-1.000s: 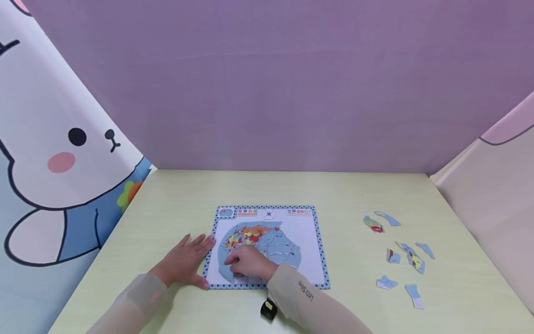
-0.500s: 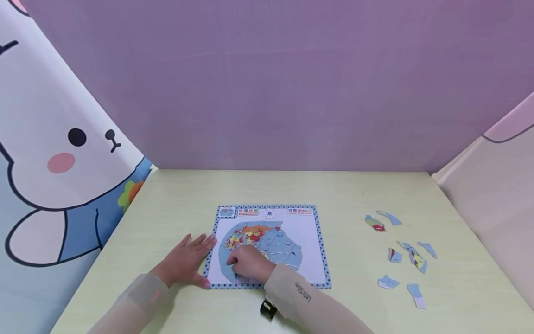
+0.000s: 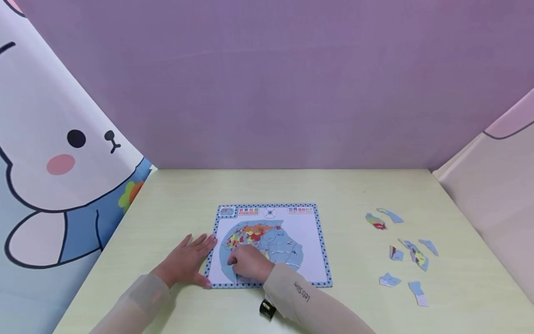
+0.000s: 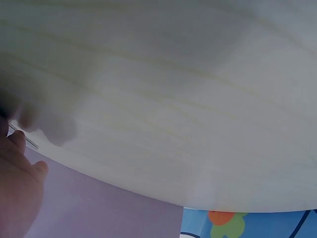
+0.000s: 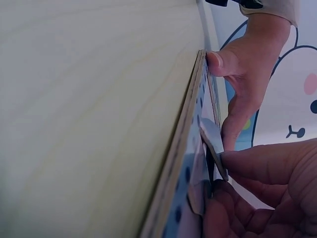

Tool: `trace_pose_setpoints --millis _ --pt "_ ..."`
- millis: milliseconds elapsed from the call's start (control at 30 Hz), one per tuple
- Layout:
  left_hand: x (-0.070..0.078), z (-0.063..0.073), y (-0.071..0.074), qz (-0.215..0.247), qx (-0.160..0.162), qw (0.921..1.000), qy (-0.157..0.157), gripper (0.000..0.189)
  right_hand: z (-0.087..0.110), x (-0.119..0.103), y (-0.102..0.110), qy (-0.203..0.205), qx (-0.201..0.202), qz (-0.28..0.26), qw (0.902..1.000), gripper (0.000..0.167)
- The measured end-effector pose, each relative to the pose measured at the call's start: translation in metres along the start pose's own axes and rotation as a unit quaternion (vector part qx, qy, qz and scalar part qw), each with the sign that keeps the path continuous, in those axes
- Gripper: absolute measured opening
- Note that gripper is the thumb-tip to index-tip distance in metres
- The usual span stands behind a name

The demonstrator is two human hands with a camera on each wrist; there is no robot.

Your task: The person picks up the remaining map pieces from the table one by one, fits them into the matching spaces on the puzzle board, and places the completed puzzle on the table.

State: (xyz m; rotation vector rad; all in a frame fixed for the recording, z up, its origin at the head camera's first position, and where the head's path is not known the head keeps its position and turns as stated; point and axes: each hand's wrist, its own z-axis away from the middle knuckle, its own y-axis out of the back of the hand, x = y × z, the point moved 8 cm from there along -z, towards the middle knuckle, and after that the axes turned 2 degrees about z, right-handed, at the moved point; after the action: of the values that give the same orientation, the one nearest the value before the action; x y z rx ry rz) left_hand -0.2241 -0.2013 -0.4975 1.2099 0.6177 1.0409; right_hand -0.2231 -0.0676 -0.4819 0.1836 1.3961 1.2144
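Note:
A world map jigsaw board point(image 3: 324, 250) with a dotted blue border lies flat on the table. Joined map pieces point(image 3: 285, 246) cover its middle. My left hand point(image 3: 185, 262) rests flat with spread fingers, its fingertips and thumb touching the board's left border. Over the lower left of the map is my right hand point(image 3: 251, 263), fingers curled downward. In the right wrist view, its thumb and fingers pinch a thin puzzle piece point(image 5: 213, 139), tilted against the board. From the head view that piece is mostly hidden beneath the hand.
Several loose puzzle pieces point(image 3: 415, 256) lie scattered on the table point(image 3: 346, 195) to the right of the board. A small black object point(image 3: 267, 309) is by the right wrist, below the board. A purple curtain point(image 3: 292, 93) stands behind the table.
A blue piece at the map's lower left has moved from jutting out to lying in line with its neighbours. My right hand has shifted slightly; my left has stayed put.

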Motion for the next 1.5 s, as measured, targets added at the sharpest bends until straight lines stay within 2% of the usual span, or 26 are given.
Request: trace_pose_setpoints --millis 233,567,967,1067,1133,1233,1300,1367,1500 --pt "0.002 0.001 0.003 -0.001 0.008 1.0000 -0.005 0.111 0.001 0.001 0.001 -0.001 0.002 -0.005 1.0000 0.018" --pt "0.000 0.001 -0.001 0.004 0.015 0.9998 -0.009 0.112 0.001 0.004 0.000 0.009 0.005 -0.002 0.9999 0.017" --pt "0.001 0.002 0.001 0.012 0.011 0.9999 -0.003 0.111 0.002 0.005 -0.001 0.012 0.019 0.004 0.9997 0.010" --pt "0.001 0.002 0.000 0.011 0.006 0.9999 0.001 0.111 0.003 0.002 0.000 0.024 0.022 0.025 0.9992 0.006" --pt "0.000 0.002 0.000 0.010 0.004 0.9999 0.004 0.110 0.004 -0.002 -0.001 0.038 0.018 0.058 0.9974 0.005" --pt "-0.001 0.002 0.000 0.007 0.004 1.0000 0.001 0.111 0.006 -0.011 -0.002 0.070 0.013 0.123 0.9899 0.004" --pt "-0.001 0.002 -0.001 0.005 0.006 1.0000 -0.002 0.112 0.007 -0.013 -0.002 0.079 0.010 0.142 0.9867 0.004" --pt "-0.001 0.003 -0.001 0.006 0.009 0.9999 -0.007 0.112 0.007 -0.011 -0.002 0.073 0.006 0.132 0.9886 0.004" --pt "-0.001 0.003 0.000 0.012 0.012 0.9998 -0.013 0.112 0.007 -0.004 0.000 0.041 -0.003 0.068 0.9968 0.008"
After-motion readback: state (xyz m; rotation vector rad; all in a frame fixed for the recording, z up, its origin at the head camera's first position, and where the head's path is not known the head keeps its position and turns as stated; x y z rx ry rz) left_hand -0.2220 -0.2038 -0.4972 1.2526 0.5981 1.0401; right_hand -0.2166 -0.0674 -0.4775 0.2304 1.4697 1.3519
